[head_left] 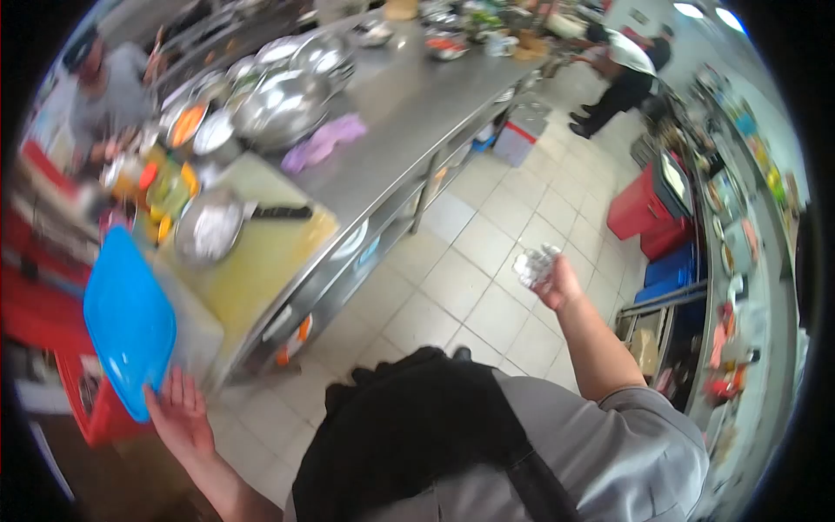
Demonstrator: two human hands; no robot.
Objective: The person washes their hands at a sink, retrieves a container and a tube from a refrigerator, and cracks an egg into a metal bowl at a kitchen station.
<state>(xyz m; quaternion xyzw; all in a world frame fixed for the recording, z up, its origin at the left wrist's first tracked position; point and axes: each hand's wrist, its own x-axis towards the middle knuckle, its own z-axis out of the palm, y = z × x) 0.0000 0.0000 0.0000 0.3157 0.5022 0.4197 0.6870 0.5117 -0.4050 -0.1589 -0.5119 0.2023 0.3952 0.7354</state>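
The glossy, leaf-shaped blue tray lies toward 11 o'clock of the nearer left hand, long axis roughly 12 to 6; the left fingers extend beside its lower tip, their grip indeterminable. The right hand holds a crumpled silvery bundle toward 10 o'clock.

place: commercial kitchen | signs: steel counter, metal bowls, cutting board
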